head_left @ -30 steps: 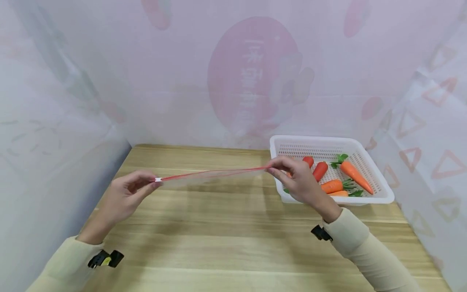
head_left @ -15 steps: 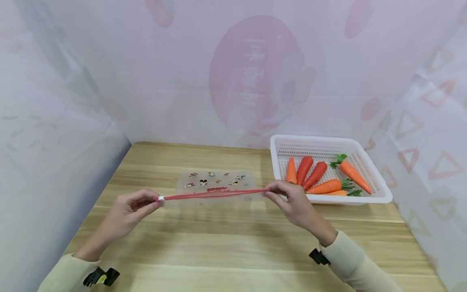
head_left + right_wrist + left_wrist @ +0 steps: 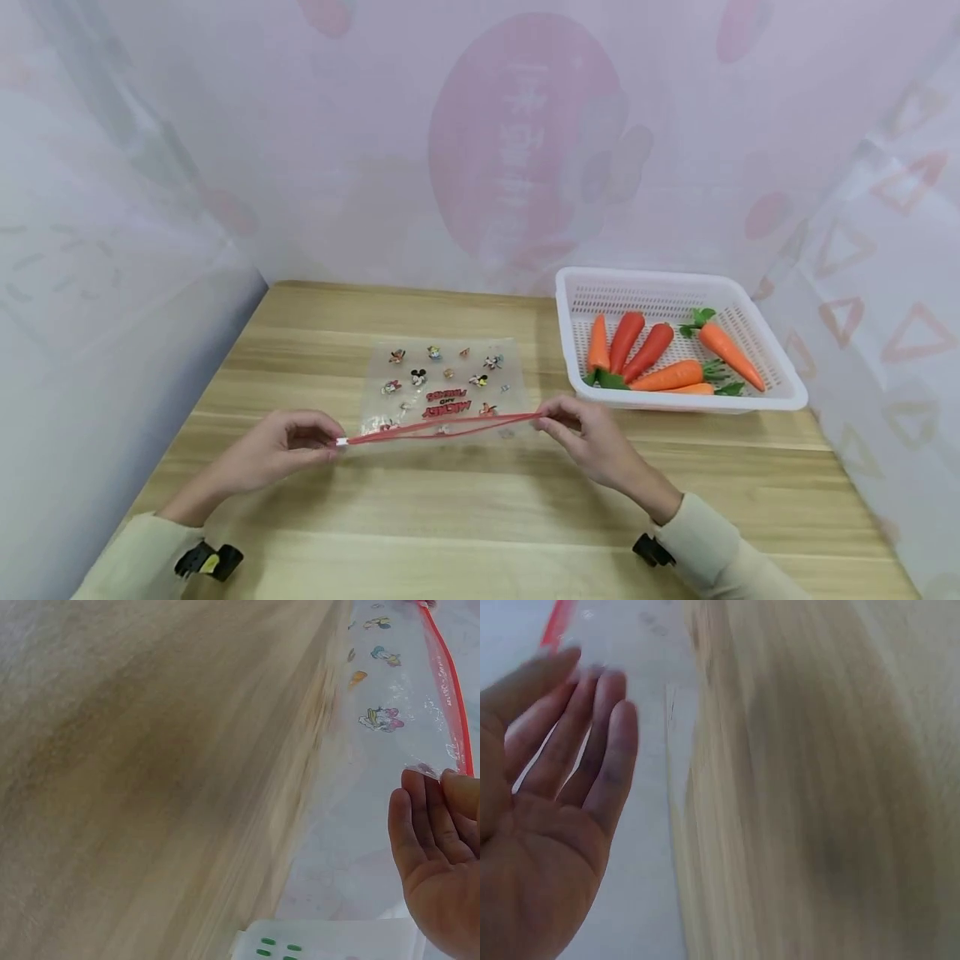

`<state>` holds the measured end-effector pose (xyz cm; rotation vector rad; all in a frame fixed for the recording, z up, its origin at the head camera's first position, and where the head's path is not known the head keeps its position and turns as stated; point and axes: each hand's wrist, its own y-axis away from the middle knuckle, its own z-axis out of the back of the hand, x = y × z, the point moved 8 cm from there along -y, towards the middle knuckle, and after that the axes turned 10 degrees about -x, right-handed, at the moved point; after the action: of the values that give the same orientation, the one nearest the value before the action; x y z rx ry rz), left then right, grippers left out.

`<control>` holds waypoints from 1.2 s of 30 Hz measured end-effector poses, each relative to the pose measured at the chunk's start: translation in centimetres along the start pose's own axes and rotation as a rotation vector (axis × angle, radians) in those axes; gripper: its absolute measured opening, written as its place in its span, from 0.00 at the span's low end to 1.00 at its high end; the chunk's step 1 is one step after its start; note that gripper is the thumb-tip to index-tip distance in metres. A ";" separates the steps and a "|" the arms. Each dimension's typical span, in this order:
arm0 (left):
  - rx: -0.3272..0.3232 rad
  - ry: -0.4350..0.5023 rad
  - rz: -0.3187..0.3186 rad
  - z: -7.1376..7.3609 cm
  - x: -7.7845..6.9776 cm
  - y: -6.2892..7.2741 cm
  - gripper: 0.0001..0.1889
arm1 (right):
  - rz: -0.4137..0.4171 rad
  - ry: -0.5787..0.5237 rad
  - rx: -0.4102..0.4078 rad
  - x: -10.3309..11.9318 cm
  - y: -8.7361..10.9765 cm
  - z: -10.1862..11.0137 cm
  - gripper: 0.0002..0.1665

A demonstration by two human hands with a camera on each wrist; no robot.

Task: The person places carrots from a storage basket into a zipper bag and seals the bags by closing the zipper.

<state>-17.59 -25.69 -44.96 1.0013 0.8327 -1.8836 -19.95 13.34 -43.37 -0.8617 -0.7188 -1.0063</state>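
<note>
A clear zip bag with cartoon prints and red lettering is spread over the table, its red zip edge towards the person. My left hand pinches the left end of that edge, at the white slider. At the opposite end, my right hand pinches the corner between thumb and fingers. The two red strips part slightly along the middle. In the left wrist view the left hand shows thumb and fingertips at the bag's corner; the right wrist view has the right hand at the other corner.
A white perforated basket stands at the right, just beyond the right hand. Several carrots and red peppers or carrots lie in it. The wooden table is bounded by pale printed cloth walls.
Both hands have come down and nearer the person, still pinching the zip edge. The bag, first seen nearly edge-on, now lies flat with its prints visible.
</note>
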 end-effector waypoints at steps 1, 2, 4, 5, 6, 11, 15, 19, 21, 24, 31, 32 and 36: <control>0.045 0.011 -0.003 -0.1 0.0 -0.1 0.09 | -0.003 0.003 -0.001 -0.1 0.0 0.0 0.05; 0.089 0.021 -0.006 -0.3 0.0 -0.2 0.11 | -0.005 0.006 -0.002 -0.1 0.0 0.0 0.05; 0.167 0.033 0.003 -0.5 -0.1 -0.5 0.14 | -0.007 0.009 -0.003 -0.3 0.0 0.1 0.05; 0.193 0.033 0.006 -0.6 -0.2 -0.7 0.16 | -0.008 0.009 -0.002 -0.3 0.0 0.1 0.06; 0.208 0.027 0.011 -0.7 -0.4 -1.0 0.16 | -0.009 0.007 0.000 -0.4 0.0 0.1 0.06; 0.204 -0.075 0.018 -1.2 -2.0 -3.5 0.14 | 0.003 0.011 0.010 -0.8 0.0 0.0 0.06; 0.204 -0.181 0.003 -2.8 -4.0 -6.2 0.09 | 0.017 0.023 0.007 -1.1 -0.1 -0.1 0.06; 0.253 -0.224 -0.037 -5.6 -6.1 -8.3 0.06 | 0.018 0.027 0.014 -1.2 -0.2 -0.2 0.06; 0.277 -0.253 -0.058 -7.0 -6.8 -9.1 0.06 | 0.025 0.027 0.018 -1.2 -0.3 -0.3 0.05; 0.307 -0.292 -0.083 -9.0 -7.6 -10.0 0.06 | 0.035 0.029 0.009 -1.2 -0.3 -0.2 0.05; 0.332 -0.355 -0.094 -11.3 -7.7 -10.7 0.03 | 0.049 0.012 0.006 -1.1 -0.4 -0.3 0.05; 0.324 -0.365 -0.100 -11.4 -7.8 -10.8 0.03 | 0.052 0.013 0.004 -1.2 -0.4 -0.3 0.05; 0.294 -0.384 -0.101 -11.4 -7.8 -10.9 0.03 | 0.057 0.036 -0.010 -1.2 -0.4 -0.2 0.06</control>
<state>-20.89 -8.70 -41.68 0.7375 0.3936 -2.2363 -20.71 13.55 -44.36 -0.8667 -0.6555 -0.9727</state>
